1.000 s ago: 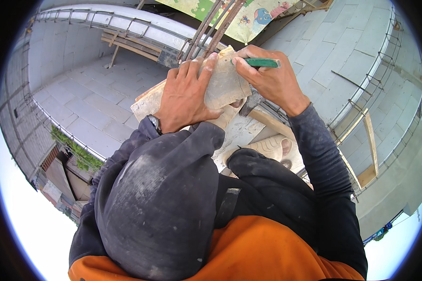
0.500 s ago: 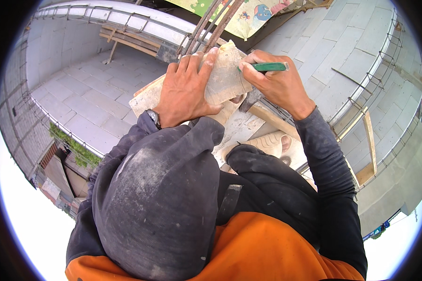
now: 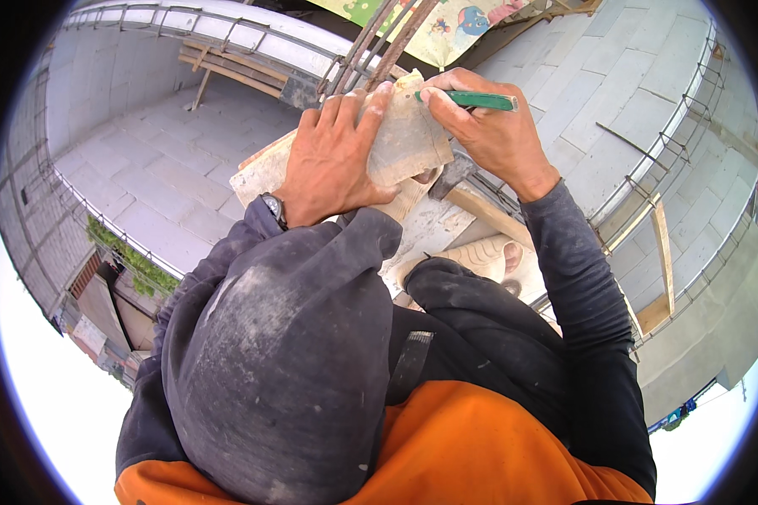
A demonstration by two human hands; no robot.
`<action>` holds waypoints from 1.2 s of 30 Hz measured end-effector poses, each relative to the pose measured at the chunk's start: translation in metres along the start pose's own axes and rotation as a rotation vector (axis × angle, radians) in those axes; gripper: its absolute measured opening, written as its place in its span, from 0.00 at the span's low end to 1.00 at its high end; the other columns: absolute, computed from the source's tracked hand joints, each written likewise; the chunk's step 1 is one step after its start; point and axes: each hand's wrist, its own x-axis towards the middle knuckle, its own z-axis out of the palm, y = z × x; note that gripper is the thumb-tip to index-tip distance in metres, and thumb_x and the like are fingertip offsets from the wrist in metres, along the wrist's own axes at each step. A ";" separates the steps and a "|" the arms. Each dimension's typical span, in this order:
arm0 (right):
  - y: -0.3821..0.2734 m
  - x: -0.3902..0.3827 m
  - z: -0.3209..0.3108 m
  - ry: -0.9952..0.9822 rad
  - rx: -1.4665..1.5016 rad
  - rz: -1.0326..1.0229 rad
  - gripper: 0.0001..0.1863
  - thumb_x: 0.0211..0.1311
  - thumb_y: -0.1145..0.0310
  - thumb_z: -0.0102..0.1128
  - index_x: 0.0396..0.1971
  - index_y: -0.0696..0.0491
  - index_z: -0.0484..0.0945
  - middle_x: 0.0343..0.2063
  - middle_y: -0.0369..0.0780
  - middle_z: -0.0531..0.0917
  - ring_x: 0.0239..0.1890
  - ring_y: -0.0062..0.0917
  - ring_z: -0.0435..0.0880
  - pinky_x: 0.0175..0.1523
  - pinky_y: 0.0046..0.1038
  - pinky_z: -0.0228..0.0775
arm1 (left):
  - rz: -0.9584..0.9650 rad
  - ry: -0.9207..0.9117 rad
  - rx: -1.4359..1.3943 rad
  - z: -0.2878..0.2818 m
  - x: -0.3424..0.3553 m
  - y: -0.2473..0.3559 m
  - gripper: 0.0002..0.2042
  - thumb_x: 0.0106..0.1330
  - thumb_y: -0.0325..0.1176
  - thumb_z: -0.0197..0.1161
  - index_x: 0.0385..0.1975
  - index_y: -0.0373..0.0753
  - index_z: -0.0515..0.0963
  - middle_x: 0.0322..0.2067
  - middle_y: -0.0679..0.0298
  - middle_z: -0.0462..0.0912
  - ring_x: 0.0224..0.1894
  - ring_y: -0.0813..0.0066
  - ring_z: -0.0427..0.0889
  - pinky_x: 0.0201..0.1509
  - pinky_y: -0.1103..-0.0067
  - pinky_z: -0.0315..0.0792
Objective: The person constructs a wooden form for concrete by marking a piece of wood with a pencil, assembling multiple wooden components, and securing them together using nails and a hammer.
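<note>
A pale, dusty board (image 3: 408,145) with a rough, chipped far end lies slanted in front of me over my bent knee and foot. My left hand (image 3: 333,160) rests on it with fingers stretched out and thumb spread, pressing the board from above. Close to the board's far right edge, my right hand (image 3: 490,135) grips a flat green carpenter's pencil (image 3: 477,101) between thumb and fingers. Its point touches or nearly touches the board's surface near the chipped end. The board's underside and what supports it are mostly hidden.
Rusty rebar rods (image 3: 370,46) rise just beyond the board. A timber strip (image 3: 488,215) and a sandalled foot (image 3: 480,257) are below it. Rebar cages (image 3: 678,143) run along the right wall top. Wooden planks (image 3: 232,71) stand in the grey-block space at left.
My right hand and the pencil have moved away from me and slightly left, along the board toward its chipped end. My left hand has stayed in place on the board.
</note>
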 end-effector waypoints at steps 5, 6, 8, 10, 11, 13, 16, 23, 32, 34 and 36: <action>-0.003 -0.002 -0.003 -0.013 -0.012 -0.010 0.10 0.71 0.63 0.65 0.40 0.56 0.85 0.26 0.40 0.85 0.24 0.26 0.80 0.33 0.28 0.73 | -0.007 0.005 0.008 0.001 -0.001 0.000 0.59 0.41 0.53 0.78 0.76 0.39 0.55 0.62 0.50 0.69 0.64 0.51 0.70 0.65 0.61 0.65; -0.004 -0.002 -0.003 -0.009 0.003 0.005 0.10 0.70 0.63 0.65 0.39 0.56 0.85 0.26 0.40 0.85 0.24 0.26 0.80 0.32 0.28 0.73 | -0.006 0.004 0.009 0.002 -0.001 0.000 0.59 0.41 0.53 0.78 0.76 0.39 0.55 0.62 0.50 0.70 0.64 0.51 0.70 0.65 0.61 0.65; -0.006 -0.004 -0.005 -0.022 0.011 0.037 0.11 0.69 0.62 0.64 0.38 0.55 0.85 0.24 0.42 0.84 0.24 0.33 0.80 0.32 0.31 0.73 | -0.013 -0.007 0.006 0.000 0.000 0.001 0.59 0.40 0.53 0.79 0.76 0.39 0.55 0.62 0.50 0.70 0.64 0.51 0.70 0.65 0.61 0.65; -0.008 -0.008 -0.008 -0.055 -0.002 0.073 0.11 0.67 0.61 0.63 0.36 0.53 0.85 0.23 0.46 0.83 0.26 0.45 0.82 0.33 0.37 0.74 | -0.018 -0.006 0.011 0.001 -0.001 0.000 0.60 0.40 0.53 0.79 0.76 0.39 0.55 0.62 0.50 0.70 0.64 0.51 0.70 0.65 0.61 0.65; -0.009 -0.010 -0.009 -0.057 -0.011 0.060 0.11 0.67 0.61 0.63 0.36 0.53 0.85 0.23 0.45 0.83 0.26 0.45 0.82 0.32 0.37 0.73 | -0.019 0.001 0.016 0.002 -0.001 0.000 0.60 0.40 0.53 0.79 0.76 0.39 0.55 0.62 0.50 0.70 0.64 0.51 0.70 0.66 0.61 0.65; -0.010 -0.014 -0.010 -0.062 -0.027 0.033 0.10 0.67 0.61 0.63 0.35 0.53 0.85 0.23 0.45 0.83 0.25 0.44 0.81 0.32 0.37 0.73 | -0.023 0.003 0.021 0.003 -0.002 0.000 0.60 0.40 0.53 0.79 0.76 0.39 0.55 0.62 0.50 0.70 0.64 0.52 0.70 0.66 0.61 0.65; -0.005 -0.018 -0.008 -0.037 -0.014 0.038 0.10 0.66 0.62 0.63 0.34 0.53 0.84 0.22 0.44 0.83 0.25 0.44 0.81 0.32 0.38 0.72 | -0.020 -0.009 0.026 0.002 0.001 0.000 0.60 0.40 0.53 0.79 0.76 0.39 0.55 0.62 0.51 0.70 0.64 0.52 0.70 0.66 0.62 0.65; -0.003 -0.025 -0.009 -0.068 -0.020 0.026 0.10 0.68 0.62 0.64 0.35 0.54 0.85 0.23 0.42 0.83 0.24 0.36 0.80 0.32 0.34 0.72 | -0.023 0.002 0.043 0.003 -0.001 0.000 0.61 0.40 0.53 0.79 0.77 0.40 0.54 0.61 0.51 0.70 0.64 0.52 0.71 0.66 0.62 0.65; -0.005 -0.034 -0.010 -0.088 -0.010 0.075 0.12 0.67 0.60 0.61 0.33 0.53 0.84 0.22 0.43 0.84 0.24 0.42 0.82 0.32 0.37 0.73 | -0.020 0.010 0.046 0.004 -0.001 0.001 0.60 0.40 0.53 0.79 0.77 0.40 0.54 0.61 0.51 0.70 0.63 0.52 0.71 0.65 0.62 0.66; -0.007 -0.037 -0.011 -0.095 -0.015 0.079 0.12 0.67 0.60 0.61 0.33 0.53 0.84 0.22 0.43 0.84 0.24 0.42 0.82 0.32 0.37 0.73 | -0.024 0.007 0.049 0.004 -0.001 0.001 0.60 0.40 0.53 0.79 0.77 0.40 0.55 0.61 0.51 0.70 0.63 0.52 0.71 0.65 0.62 0.66; -0.008 -0.039 -0.013 -0.119 -0.033 0.071 0.11 0.67 0.60 0.61 0.33 0.52 0.84 0.22 0.42 0.84 0.24 0.41 0.82 0.32 0.36 0.73 | -0.027 0.010 0.050 0.005 -0.002 0.001 0.60 0.40 0.53 0.79 0.77 0.40 0.55 0.61 0.51 0.70 0.63 0.52 0.71 0.65 0.62 0.65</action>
